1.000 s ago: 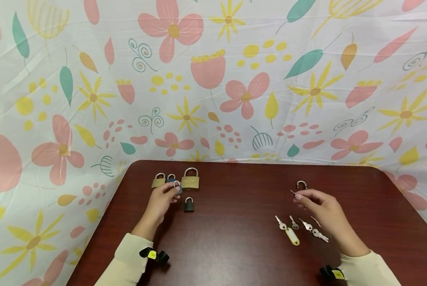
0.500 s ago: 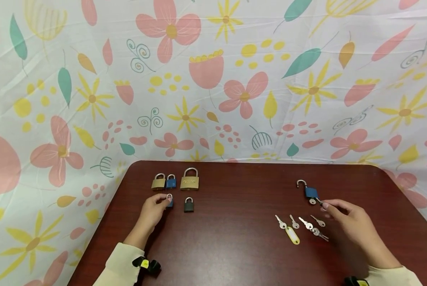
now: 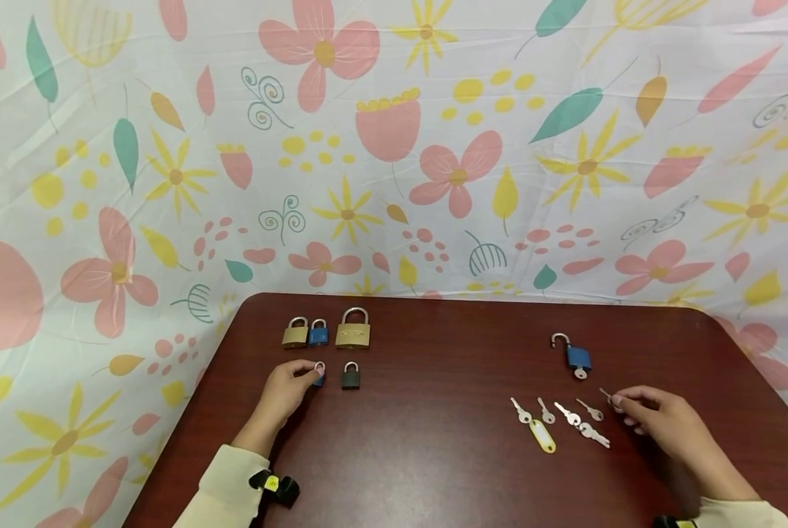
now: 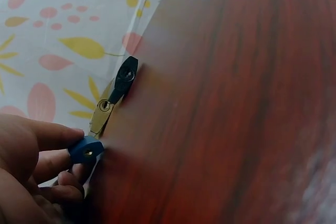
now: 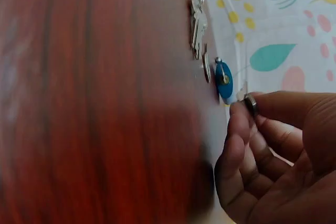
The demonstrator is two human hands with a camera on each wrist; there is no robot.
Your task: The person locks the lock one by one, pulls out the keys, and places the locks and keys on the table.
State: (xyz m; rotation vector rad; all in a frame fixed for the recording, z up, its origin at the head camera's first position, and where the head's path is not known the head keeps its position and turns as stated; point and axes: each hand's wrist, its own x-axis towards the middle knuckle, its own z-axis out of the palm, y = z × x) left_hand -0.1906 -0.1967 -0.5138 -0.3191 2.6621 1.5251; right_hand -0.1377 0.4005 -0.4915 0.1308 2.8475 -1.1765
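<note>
In the head view my left hand (image 3: 285, 392) pinches a small blue padlock (image 3: 319, 378) by its sides, its shackle pointing up, low at the table beside a black padlock (image 3: 351, 378). The left wrist view looks onto the keyhole end of that blue padlock (image 4: 86, 150). On the right side, my right hand (image 3: 665, 422) holds a metal key (image 3: 608, 397) between thumb and forefinger, its tip pointing up and left. Beyond it lies another blue padlock (image 3: 578, 358), shackle swung open, with a key (image 3: 580, 374) standing in its keyhole.
Behind the left hand stand a small brass padlock (image 3: 296, 336), a blue padlock (image 3: 318, 335) and a large brass padlock (image 3: 353, 336). Several loose keys (image 3: 572, 418) lie left of the right hand, one with a yellow tag (image 3: 542, 436). A flowered cloth (image 3: 394, 183) hangs behind the table (image 3: 447, 469).
My left hand has brought its blue padlock down from the back row toward me. The right hand has drawn back to the right with the key, uncovering the unlocked blue padlock.
</note>
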